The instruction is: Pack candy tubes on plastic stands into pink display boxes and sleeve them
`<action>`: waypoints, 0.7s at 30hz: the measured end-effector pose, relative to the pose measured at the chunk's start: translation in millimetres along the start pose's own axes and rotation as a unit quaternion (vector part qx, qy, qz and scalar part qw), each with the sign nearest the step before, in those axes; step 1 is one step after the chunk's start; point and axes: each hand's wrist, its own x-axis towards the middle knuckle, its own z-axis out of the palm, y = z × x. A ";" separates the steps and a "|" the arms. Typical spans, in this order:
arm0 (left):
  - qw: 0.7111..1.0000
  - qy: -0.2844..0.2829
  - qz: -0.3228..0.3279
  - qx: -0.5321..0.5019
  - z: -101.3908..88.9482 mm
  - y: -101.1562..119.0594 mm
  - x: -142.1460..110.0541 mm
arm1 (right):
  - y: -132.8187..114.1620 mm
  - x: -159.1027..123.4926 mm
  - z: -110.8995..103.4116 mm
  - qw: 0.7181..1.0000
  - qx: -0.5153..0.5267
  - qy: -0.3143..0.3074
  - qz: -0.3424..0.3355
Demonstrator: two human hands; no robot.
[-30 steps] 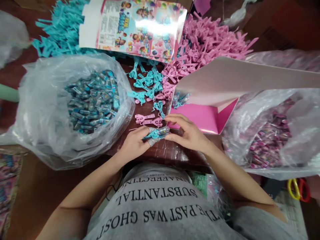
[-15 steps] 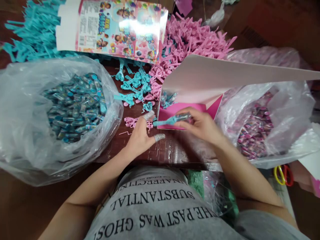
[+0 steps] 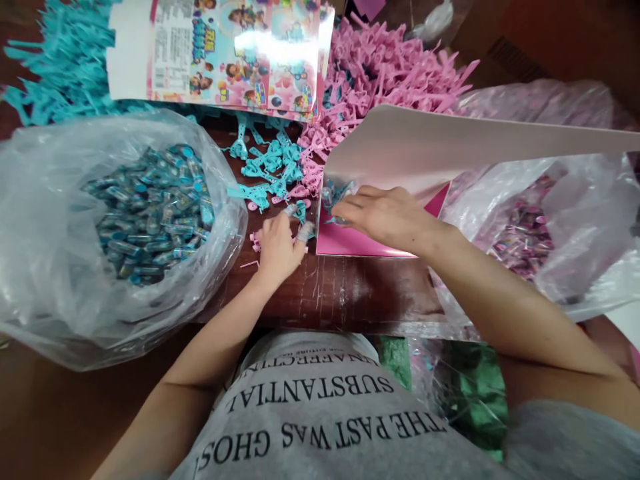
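My left hand [image 3: 281, 248], with silvery tape on its thumb and a fingertip, is on the dark table. Its thumb and index finger close around a small teal plastic piece [image 3: 301, 212]. Pink plastic pieces [image 3: 256, 241] lie partly hidden beneath that hand. Inside an open box with a bright pink inner face [image 3: 360, 241], my right hand [image 3: 383, 212] reaches to the left side, palm down. Its fingers are bent around a teal toy [image 3: 330, 220], mostly covered by them. Other teal toys with clear tubes [image 3: 334, 192] lie against the box's left wall.
On the left a clear bag [image 3: 45, 247] holds blue-capped tubes [image 3: 150, 213]; a bag on the right holds pink tubes [image 3: 525, 233]. Teal [image 3: 75, 60] and pink [image 3: 395, 67] heaps lie behind, with printed cartons [image 3: 220, 60] between. The box's raised flap [image 3: 480, 140] extends right.
My right hand has carried the teal toy with its clear tube leftward and deeper into the box. My left hand's fingers have drawn in around the small teal piece.
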 end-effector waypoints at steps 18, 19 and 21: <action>0.996 0.012 -0.071 0.045 -24.2 -5.0 40.6 | -8.1 3.7 -7.7 0.995 -0.037 0.033 0.087; 0.998 0.020 -0.059 0.005 -27.8 -8.5 37.8 | -8.0 5.6 -8.7 0.995 -0.039 0.025 0.086; 0.996 0.028 -0.024 -0.087 -32.2 -14.2 30.2 | -8.5 11.0 -11.2 0.996 -0.050 0.016 0.072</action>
